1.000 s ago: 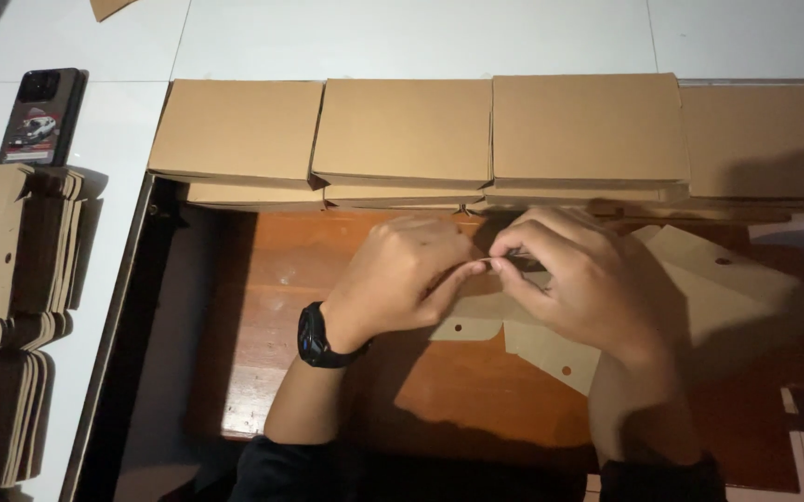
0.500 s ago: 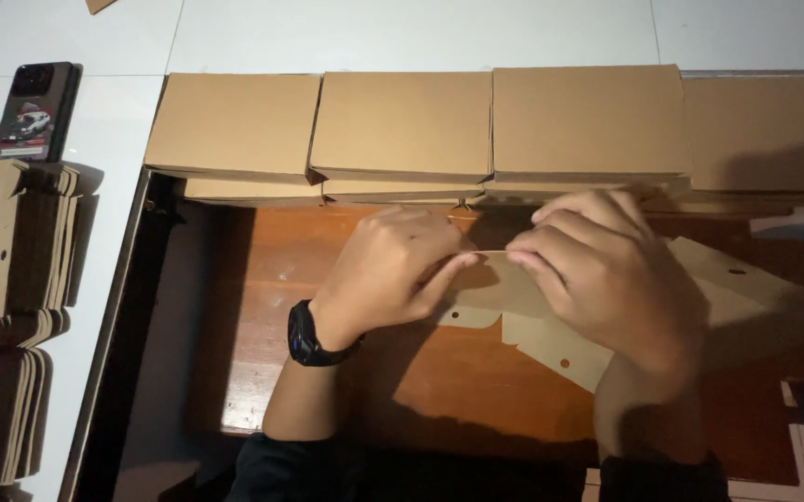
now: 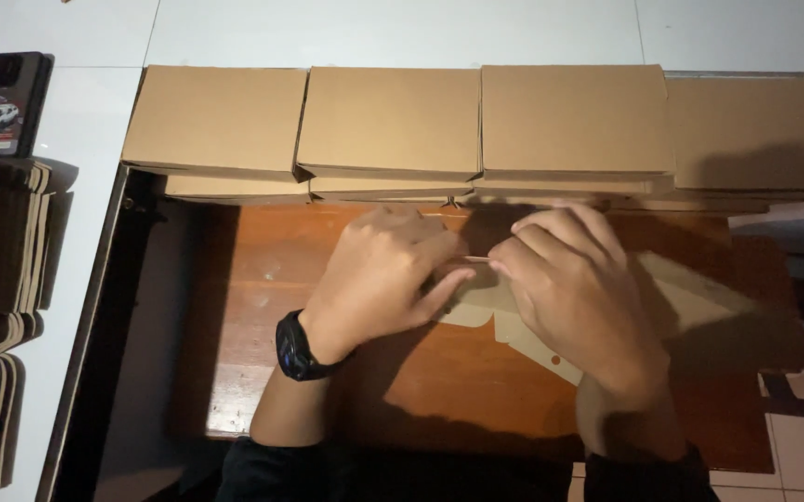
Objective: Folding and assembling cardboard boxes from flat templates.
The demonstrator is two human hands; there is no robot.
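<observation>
On the wooden table point(image 3: 328, 372), I'd keep both hands, left point(image 3: 379, 279) and right point(image 3: 574, 284), pinching the cardboard blank point(image 3: 514, 325) crease toward twelve o'clock, pressing evenly.

Brown wooden tabletop point(image 3: 263, 307) with flat cardboard blank point(image 3: 523, 325); folded cardboard boxes point(image 3: 393, 121) along its far edge.

Cardboard sheet point(image 3: 699, 297) tan; boxes point(image 3: 393, 121) tan; tabletop point(image 3: 263, 279) reddish-brown; watch point(image 3: 298, 348) black.
</observation>
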